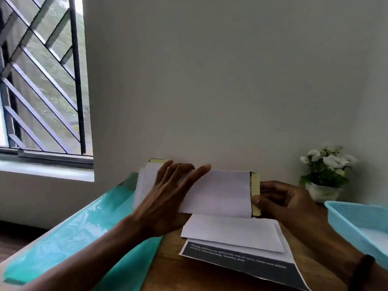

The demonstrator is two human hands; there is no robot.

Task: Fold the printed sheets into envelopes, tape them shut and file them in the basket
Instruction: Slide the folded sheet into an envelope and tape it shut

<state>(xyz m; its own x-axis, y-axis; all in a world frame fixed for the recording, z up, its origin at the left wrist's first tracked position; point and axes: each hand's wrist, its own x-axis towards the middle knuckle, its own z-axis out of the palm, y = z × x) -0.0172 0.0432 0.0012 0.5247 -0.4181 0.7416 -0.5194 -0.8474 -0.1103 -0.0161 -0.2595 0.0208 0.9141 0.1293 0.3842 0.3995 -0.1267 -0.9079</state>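
A folded white sheet (pixel 222 192) with a yellow and black printed strip at its right end is lifted above the wooden table (pixel 168 267). My left hand (pixel 168 198) lies across its left part, fingers fairly straight on the paper. My right hand (pixel 281 200) pinches the right end, thumb on the yellow strip. Below lie a stack of printed sheets (pixel 252 261), the top one with a dark text band, and a folded white piece (pixel 231 232) on them. The light blue mesh basket (pixel 352 215) stands at the right and holds white paper.
A glossy teal sheet (pixel 84 234) covers the table's left side. A small pot of white flowers (pixel 325 175) stands by the wall behind the basket. A barred window (pixel 42 80) with a sill fills the upper left.
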